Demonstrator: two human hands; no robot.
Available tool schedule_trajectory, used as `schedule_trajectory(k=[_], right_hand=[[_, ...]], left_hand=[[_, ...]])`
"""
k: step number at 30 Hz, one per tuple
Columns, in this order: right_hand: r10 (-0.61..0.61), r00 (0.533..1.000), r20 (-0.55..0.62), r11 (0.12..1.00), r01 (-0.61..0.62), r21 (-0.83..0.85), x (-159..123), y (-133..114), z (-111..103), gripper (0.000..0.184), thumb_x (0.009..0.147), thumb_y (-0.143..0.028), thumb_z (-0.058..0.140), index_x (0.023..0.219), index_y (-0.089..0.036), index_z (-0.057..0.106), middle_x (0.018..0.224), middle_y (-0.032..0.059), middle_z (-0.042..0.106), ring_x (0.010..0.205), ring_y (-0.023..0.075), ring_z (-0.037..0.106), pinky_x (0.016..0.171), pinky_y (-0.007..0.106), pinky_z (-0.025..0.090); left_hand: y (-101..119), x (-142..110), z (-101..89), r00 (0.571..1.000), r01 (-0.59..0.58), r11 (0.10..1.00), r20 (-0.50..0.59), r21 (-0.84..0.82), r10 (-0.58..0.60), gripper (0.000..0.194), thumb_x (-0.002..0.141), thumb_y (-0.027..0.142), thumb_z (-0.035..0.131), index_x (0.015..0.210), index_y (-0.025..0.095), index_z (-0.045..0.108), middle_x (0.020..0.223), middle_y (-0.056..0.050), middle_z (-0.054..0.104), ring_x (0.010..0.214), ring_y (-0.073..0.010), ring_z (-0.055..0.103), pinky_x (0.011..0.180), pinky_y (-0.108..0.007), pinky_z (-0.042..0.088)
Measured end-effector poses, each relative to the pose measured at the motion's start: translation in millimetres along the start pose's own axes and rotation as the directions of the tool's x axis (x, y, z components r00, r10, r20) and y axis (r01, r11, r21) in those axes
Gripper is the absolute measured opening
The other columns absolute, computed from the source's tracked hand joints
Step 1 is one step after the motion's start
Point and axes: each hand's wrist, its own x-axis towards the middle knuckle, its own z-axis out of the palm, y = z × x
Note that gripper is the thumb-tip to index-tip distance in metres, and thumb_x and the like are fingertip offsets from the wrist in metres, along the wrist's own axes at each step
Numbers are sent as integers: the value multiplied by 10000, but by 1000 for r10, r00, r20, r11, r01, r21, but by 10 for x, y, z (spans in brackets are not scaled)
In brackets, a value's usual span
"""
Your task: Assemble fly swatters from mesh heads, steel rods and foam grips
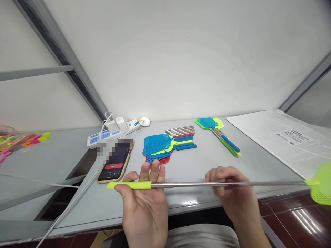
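A long fly swatter with a yellow-green handle and a steel rod [191,184] lies level across the view, above the table's front edge. Its yellow-green head is at the far right, partly cut off by the frame. My left hand [147,206], palm up, holds the handle with the thumb over it and the fingers stretched behind. Curled fingers of my right hand [232,189] hold the rod about midway. Behind them lie blue, yellow-green and red swatter heads [156,144], with short handles [184,143] and several bare steel rods [179,131] beside them.
Further right is a group of finished-looking swatters [219,134]. A white wrapped package [284,137] covers the table's right side. At left are a phone [116,163], a power strip [103,136] with chargers and a white cable [69,206]. Colourful items [33,139] lie on the neighbouring table.
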Motion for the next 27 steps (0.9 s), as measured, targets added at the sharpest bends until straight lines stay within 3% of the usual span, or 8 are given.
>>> schedule_trajectory(k=[4, 7, 10, 12, 15, 17, 23, 27], right_hand=[[-61, 942, -330, 987, 105, 119, 95, -122, -210, 435, 960, -552, 462, 811, -230, 713, 548, -39, 427, 586, 121, 443, 713, 315, 447], [-86, 793, -603, 985, 160, 69, 202, -174, -320, 452, 971, -464, 434, 726, -206, 714, 643, -9, 505, 682, 128, 503, 775, 316, 459], [-102, 678, -728, 987, 162, 13, 285, -139, -279, 421, 969, -406, 413, 796, -207, 741, 829, 29, 619, 823, 148, 568, 808, 322, 465], [-115, 711, -694, 990, 135, -26, 299, -57, -143, 408, 979, -413, 416, 840, -225, 751, 981, 43, 661, 959, 167, 591, 864, 330, 459], [-44, 885, -463, 999, 29, -38, 252, 113, 138, 427, 998, -427, 400, 880, -230, 761, 1138, 72, 670, 1185, 220, 541, 971, 362, 422], [58, 953, -298, 998, -55, 18, 197, 206, 284, 475, 1016, -436, 339, 934, -235, 762, 1197, 90, 663, 1262, 257, 500, 1006, 413, 409], [149, 987, -55, 989, -149, -3, 134, 248, 296, 410, 999, -474, 403, 1236, -277, 674, 1330, 78, 607, 1130, 242, 587, 1035, 431, 400], [155, 987, -36, 973, -146, 176, 207, 200, 200, 600, 841, -680, 564, 1284, -282, 639, 1281, 83, 634, 1094, 260, 618, 999, 420, 455]], left_hand=[[63, 70, -31, 994, -78, 997, -73, 18, 79, 436, 1010, 527, 349, 861, 241, 642, 1047, -10, 753, 1081, -190, 689, 965, -356, 556], [67, 114, -38, 989, -112, 993, -97, 31, 115, 394, 1004, 521, 385, 883, 241, 634, 1077, -10, 747, 1120, -198, 671, 998, -366, 533], [-3, 134, -36, 986, -139, 990, -91, 38, 142, 374, 1000, 515, 408, 869, 235, 618, 1072, -13, 747, 1141, -209, 660, 1021, -381, 510], [-111, 98, -35, 984, -161, 986, -72, 40, 163, 376, 999, 518, 412, 834, 234, 597, 1019, -9, 754, 1115, -210, 674, 1033, -397, 495], [-318, -43, -39, 996, -85, 995, -1, 51, 85, 371, 989, 538, 415, 816, 242, 556, 988, -20, 756, 1052, -230, 701, 1003, -447, 500], [-415, -141, -42, 998, -7, 999, 55, 52, 4, 351, 979, 558, 419, 851, 258, 549, 1031, -28, 749, 1050, -254, 701, 975, -480, 507], [-302, -115, -37, 997, 72, 997, 11, 20, -72, 326, 988, 536, 423, 915, 266, 592, 1129, -28, 723, 1067, -225, 694, 946, -430, 538], [-210, -43, -18, 993, 95, 995, -73, -9, -96, 331, 993, 516, 427, 918, 255, 615, 1215, -48, 691, 1155, -234, 651, 947, -418, 546]])
